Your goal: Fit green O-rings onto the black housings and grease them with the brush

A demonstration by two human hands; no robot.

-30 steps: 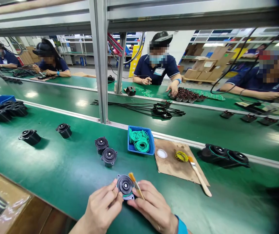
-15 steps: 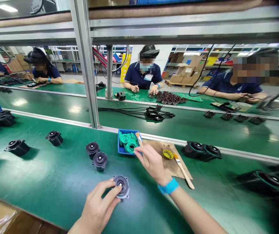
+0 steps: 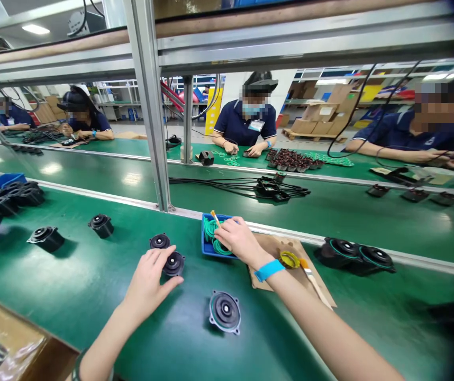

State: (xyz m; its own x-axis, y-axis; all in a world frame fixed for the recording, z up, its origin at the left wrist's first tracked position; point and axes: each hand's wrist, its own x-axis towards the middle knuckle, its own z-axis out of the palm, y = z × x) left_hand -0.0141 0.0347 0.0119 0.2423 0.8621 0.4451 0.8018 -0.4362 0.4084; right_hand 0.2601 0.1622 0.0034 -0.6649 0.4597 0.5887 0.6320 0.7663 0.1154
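My left hand [image 3: 151,278] is at a black round motor-like housing [image 3: 173,263], thumb and fingers spread around its near-left side; a firm grip is not visible. A second such housing [image 3: 159,241] stands right behind it. Nearer me sits a flanged housing [image 3: 226,311] with a thin green ring around its top, untouched. In my right hand [image 3: 237,238] is a small brush [image 3: 214,216], bristles pointing up. That hand is over the blue bin [image 3: 203,248] of green rubber rings [image 3: 210,227], its fingertips down at the rings; whether they pinch one is hidden.
Cardboard [image 3: 262,280] carries a yellow dish [image 3: 289,259] and another brush [image 3: 310,278]. Ringed housings [image 3: 356,256] stand at right; more housings [image 3: 46,238] stand at left. A metal post [image 3: 147,106] rises behind the bench edge. Co-workers sit across the line.
My left hand has let go of the near housing and moved left to one of the paired housings. My right hand has lowered into the ring bin, brush still held. The view has shifted left.
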